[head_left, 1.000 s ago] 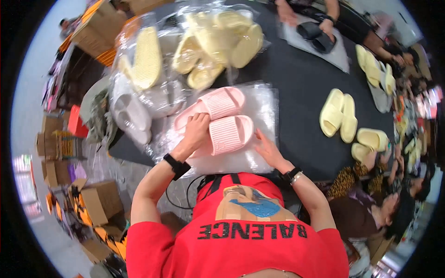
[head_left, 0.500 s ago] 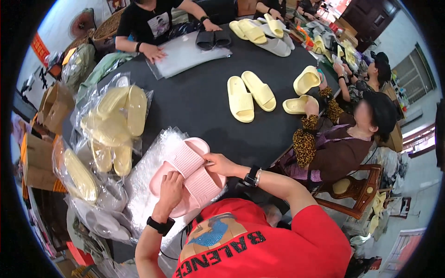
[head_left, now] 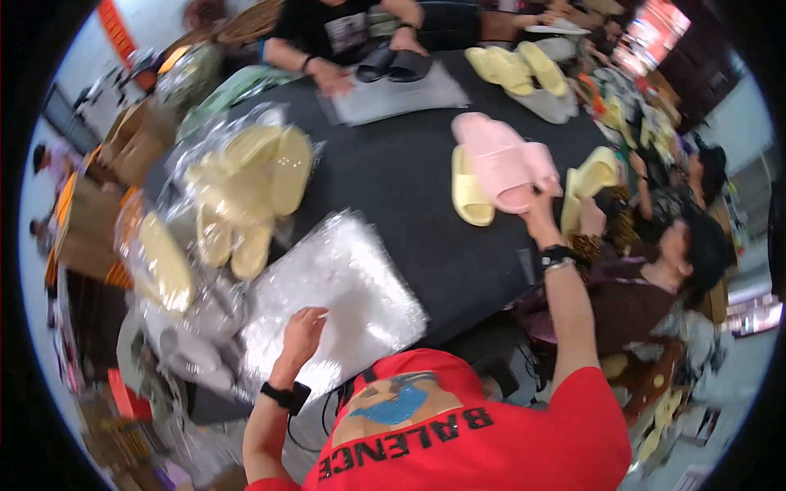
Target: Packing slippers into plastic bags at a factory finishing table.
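Observation:
My right hand [head_left: 540, 219] is stretched out over the table's right part, gripping a pair of pink ribbed slide slippers [head_left: 498, 159] by one end. Those slippers cover most of a pair of pale yellow slippers [head_left: 472, 200]; part of one shows beneath them. My left hand [head_left: 303, 334] hovers over a stack of clear plastic bags [head_left: 352, 266] at the table's near edge. It holds nothing, with fingers loosely extended.
Bagged yellow slippers [head_left: 246, 188] and bagged grey ones [head_left: 192, 356] pile up on the left. At right, a co-worker's hand [head_left: 593, 214] is at another yellow slipper [head_left: 596, 170]. Across the black table [head_left: 377, 172], someone handles black slippers [head_left: 408, 65] on clear bags [head_left: 401, 98].
My right hand has carried the pink slippers off the bag stack, away to the right over the yellow pair. My left hand has let go of them. The view has shifted.

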The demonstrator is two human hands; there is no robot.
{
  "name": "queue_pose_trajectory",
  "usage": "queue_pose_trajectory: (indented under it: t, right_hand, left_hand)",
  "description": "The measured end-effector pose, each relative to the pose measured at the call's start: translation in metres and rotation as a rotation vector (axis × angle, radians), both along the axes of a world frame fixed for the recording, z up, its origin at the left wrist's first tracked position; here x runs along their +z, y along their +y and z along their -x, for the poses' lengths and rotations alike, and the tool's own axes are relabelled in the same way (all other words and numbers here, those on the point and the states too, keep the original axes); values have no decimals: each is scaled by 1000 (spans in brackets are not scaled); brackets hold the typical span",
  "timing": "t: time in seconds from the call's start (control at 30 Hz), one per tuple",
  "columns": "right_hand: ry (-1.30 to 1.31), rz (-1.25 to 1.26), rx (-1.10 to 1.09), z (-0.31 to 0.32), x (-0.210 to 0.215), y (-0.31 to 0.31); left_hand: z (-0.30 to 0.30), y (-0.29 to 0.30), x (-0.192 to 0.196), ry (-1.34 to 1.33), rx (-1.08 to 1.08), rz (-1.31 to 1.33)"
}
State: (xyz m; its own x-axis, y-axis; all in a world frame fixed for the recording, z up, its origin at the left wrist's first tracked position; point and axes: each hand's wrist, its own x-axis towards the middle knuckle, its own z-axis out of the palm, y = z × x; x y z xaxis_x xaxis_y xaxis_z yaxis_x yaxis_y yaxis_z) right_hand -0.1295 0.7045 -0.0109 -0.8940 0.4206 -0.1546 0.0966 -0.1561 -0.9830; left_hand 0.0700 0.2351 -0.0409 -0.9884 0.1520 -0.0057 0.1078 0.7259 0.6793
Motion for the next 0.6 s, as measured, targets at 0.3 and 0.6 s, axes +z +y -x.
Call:
queue_pose_trajectory:
  t: [0.3, 0.6]
  right_hand:
    - [-69, -717, 748, -35, -37, -101]
    - [232, -1328, 1452, -123, -82, -220]
  left_hand:
    - [-20, -31, -1, 108, 249, -2]
    - [-59, -72, 34, 653, 745, 369]
